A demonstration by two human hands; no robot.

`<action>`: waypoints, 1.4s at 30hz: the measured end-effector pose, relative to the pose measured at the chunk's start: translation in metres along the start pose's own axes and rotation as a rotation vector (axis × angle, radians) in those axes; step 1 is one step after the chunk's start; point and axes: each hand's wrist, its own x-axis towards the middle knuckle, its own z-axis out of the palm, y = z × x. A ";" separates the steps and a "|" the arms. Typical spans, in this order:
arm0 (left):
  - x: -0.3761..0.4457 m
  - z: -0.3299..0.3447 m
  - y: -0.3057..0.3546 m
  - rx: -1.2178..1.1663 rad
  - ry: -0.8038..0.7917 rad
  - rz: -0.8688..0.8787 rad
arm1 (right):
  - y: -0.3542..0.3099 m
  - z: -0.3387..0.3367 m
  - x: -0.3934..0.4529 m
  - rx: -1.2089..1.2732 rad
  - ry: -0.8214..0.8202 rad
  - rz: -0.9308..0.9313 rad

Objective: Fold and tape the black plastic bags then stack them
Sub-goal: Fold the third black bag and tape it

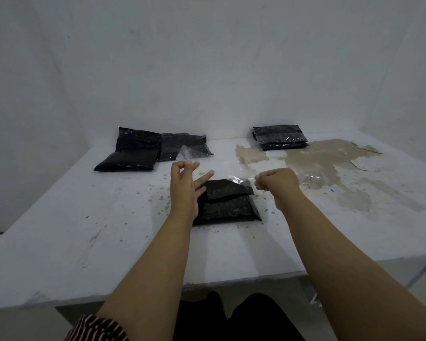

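Two hands: both were stretched out over the white table [231, 254], one on each side of the nearest black bag [228, 205].
Left hand [183, 190]: it hovered at the bag's 9 o'clock edge, thumb and forefinger pinched together at the tips, the other fingers spread straight over the bag's top left corner. Whether a strip of tape sat in that pinch could not be told.
Right hand [277, 183]: it was at the bag's 2 o'clock, fingers curled into a fist; whether anything thin was in the fist could not be told.
Clear film [236, 179]: a shiny scrap of it showed at the bag's 12 o'clock edge, between the two hands.
Nearest bag: it lay flat at table centre, top flap folded down.
Loose bags [148, 150]: these lay at 11 o'clock near the wall, overlapping each other.
Stack [280, 137]: folded bags were piled at 1 o'clock by the wall.
Table: brown patches of peeled surface [330, 163] spread at 2 o'clock.
Sleeve [96, 328]: striped red and white, at 7 o'clock.
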 end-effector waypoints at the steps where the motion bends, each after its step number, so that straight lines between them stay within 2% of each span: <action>1: 0.000 0.000 0.001 0.008 0.033 0.030 | 0.000 0.000 0.000 -0.002 0.007 0.002; 7: 0.006 -0.007 -0.006 0.278 0.335 0.313 | 0.003 0.007 0.000 0.131 0.025 -0.076; 12: 0.005 -0.013 0.000 0.531 0.392 0.475 | -0.001 0.014 -0.003 0.202 0.030 -0.121; 17: 0.004 -0.019 0.000 0.593 0.390 0.441 | 0.000 0.013 -0.002 0.160 0.072 -0.141; 21: 0.000 -0.019 -0.001 0.452 0.456 0.315 | 0.001 0.015 0.000 0.121 0.080 -0.149; 24: -0.001 -0.018 0.000 0.227 0.495 0.210 | 0.004 0.016 -0.001 0.099 0.095 -0.182; 28: -0.004 -0.019 0.007 0.113 0.479 0.178 | 0.007 0.015 -0.001 0.108 0.107 -0.203; 32: -0.006 -0.024 0.009 0.214 0.440 0.197 | 0.008 0.016 0.001 0.128 0.100 -0.170; 36: -0.006 -0.032 0.005 0.442 0.419 0.223 | 0.010 0.016 0.002 0.108 0.067 -0.101; 42: -0.005 -0.038 0.002 0.688 0.407 0.265 | 0.009 0.018 0.003 0.117 0.102 -0.146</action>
